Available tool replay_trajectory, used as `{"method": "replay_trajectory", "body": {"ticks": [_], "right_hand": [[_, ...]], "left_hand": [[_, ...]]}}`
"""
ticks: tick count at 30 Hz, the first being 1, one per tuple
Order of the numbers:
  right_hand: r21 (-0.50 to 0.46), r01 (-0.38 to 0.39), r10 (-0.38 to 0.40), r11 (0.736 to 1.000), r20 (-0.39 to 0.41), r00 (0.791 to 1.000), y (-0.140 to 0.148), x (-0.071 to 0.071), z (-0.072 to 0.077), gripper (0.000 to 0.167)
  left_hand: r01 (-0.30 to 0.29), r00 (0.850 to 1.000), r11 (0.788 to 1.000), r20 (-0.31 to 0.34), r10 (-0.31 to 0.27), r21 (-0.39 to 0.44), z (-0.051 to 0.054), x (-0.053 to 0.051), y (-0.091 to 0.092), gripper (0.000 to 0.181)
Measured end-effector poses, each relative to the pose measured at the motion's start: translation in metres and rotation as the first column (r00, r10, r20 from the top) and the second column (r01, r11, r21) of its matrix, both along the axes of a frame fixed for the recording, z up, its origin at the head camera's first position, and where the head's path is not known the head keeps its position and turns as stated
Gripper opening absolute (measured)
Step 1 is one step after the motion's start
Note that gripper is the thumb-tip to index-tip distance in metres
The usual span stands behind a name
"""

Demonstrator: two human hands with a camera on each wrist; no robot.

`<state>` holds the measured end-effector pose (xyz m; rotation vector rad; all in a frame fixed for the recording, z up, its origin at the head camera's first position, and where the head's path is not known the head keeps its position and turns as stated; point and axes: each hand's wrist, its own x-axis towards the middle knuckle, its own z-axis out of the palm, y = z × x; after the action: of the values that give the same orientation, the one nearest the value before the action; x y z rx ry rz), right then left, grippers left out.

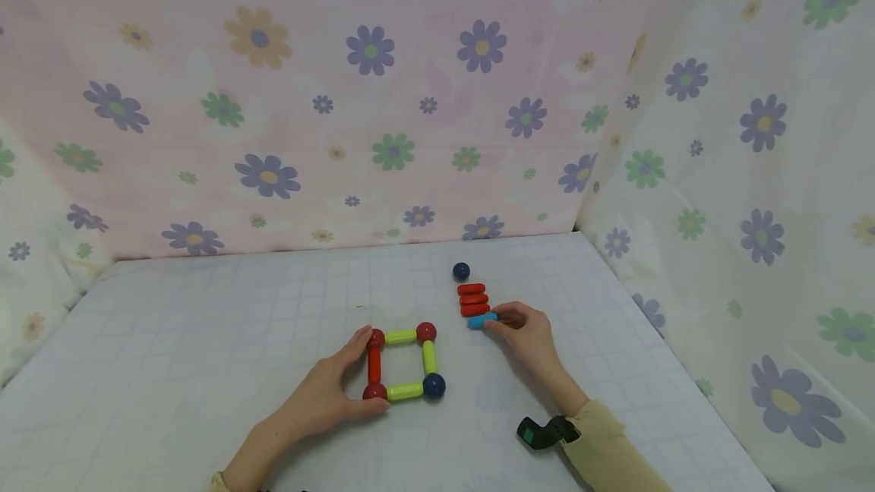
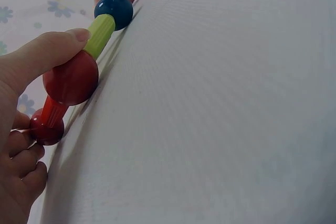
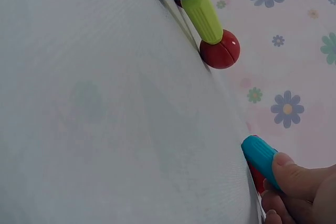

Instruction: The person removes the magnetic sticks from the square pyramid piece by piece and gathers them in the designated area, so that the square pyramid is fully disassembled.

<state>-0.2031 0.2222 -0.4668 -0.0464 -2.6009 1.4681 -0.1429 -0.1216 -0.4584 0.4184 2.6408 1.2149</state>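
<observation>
Here, a white, finely woven tabletop [image 1: 205, 355] with faint grid lines is boxed in by flowered cloth [image 1: 396, 108], pinkish at the back and whiter at the right. Near its middle is a square [image 1: 400, 337] of ribbed sticks and smooth, glossy balls: one red stick [image 1: 374, 367], three yellow-green sticks [image 1: 429, 357], three red balls [image 1: 427, 332] and a dark blue ball [image 1: 434, 386]. The left hand [image 1: 324, 389] grips its red side, thumb and fingers spanning both end balls. Farther right, the right hand [image 1: 529, 336] pinches a ribbed blue stick [image 1: 481, 321], just beside three rounded red sticks [image 1: 474, 300] in a row; a loose dark ball [image 1: 461, 272] sits beyond them.
</observation>
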Motion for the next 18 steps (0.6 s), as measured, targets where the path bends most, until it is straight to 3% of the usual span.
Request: {"method": "replay_trajectory", "body": {"ticks": [18], "right_hand": [[0.064, -0.008, 0.008, 0.998, -0.011, 1.0, -0.0017, 0.0001, -0.0051, 0.024]], "left_hand": [[-0.007, 1.0, 1.0, 0.009, 0.007, 0.0, -0.001, 0.0003, 0.0005, 0.108]]}}
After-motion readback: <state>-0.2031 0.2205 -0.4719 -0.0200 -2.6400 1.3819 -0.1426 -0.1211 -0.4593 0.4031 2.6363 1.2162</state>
